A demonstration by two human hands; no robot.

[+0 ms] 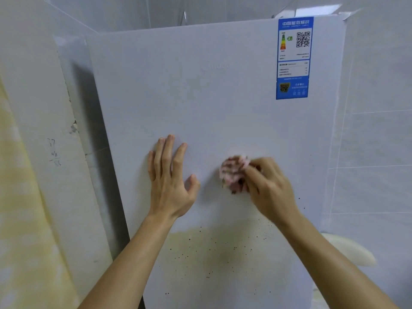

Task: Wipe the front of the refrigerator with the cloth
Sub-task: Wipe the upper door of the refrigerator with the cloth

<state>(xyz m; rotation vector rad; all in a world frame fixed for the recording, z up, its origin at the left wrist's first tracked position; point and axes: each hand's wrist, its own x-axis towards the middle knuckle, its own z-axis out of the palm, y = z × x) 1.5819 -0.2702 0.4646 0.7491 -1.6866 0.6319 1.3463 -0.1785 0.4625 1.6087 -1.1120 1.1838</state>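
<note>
There is one refrigerator (211,97), and on its front are two hands, the left hand (171,181) and the right hand (269,188), with one cloth (231,171). One blue label (293,59) sits in the top right corner. One yellowish stain (211,253) spreads toward the bottom edge, among dark specks (189,239) too many to count.

We see open refrigerator door (200,97) across the middle of the frame; a blue label (293,59) occupies its upper right, a wall (33,108) hems the left edge, our left hand (171,181) lies flat at centre
</note>
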